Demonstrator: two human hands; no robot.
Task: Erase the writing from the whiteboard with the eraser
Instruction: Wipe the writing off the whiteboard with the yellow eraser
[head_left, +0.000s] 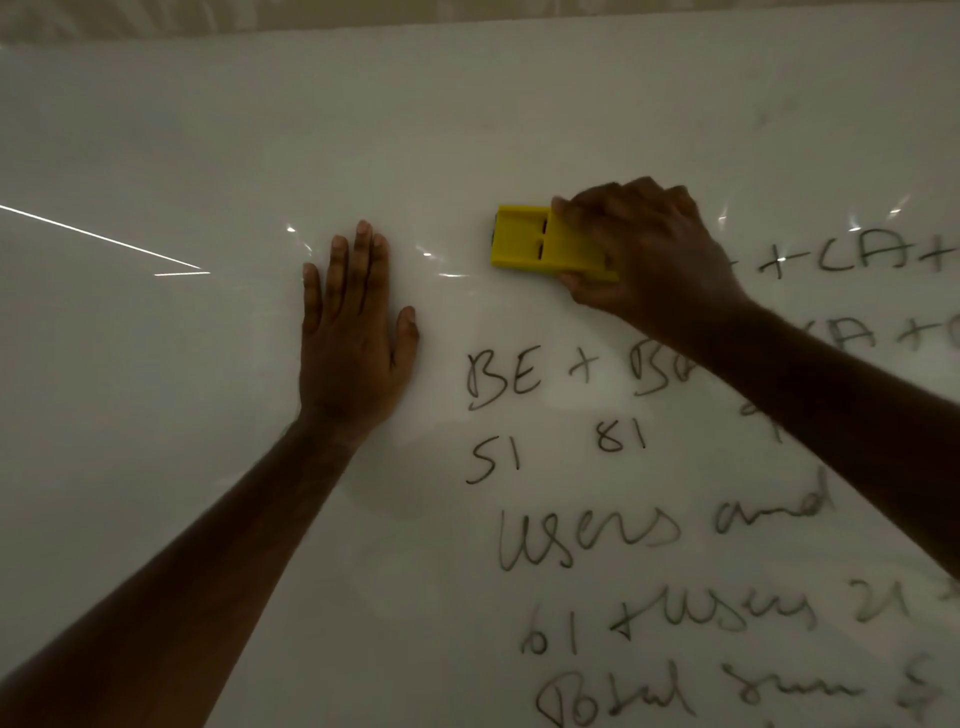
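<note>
A white whiteboard fills nearly the whole view. My right hand grips a yellow eraser and presses it flat against the board, its free end pointing left. Dark handwriting covers the board's lower right: "BE +", "51 81", "users and" and further lines below. More letters sit to the right of my right hand, partly hidden by my forearm. My left hand lies flat on the board with fingers spread, to the left of the eraser, holding nothing.
The board's top edge runs across the top of the view, with a pale wall above it. Thin bright reflections streak the left side of the board. The left half of the board carries no writing.
</note>
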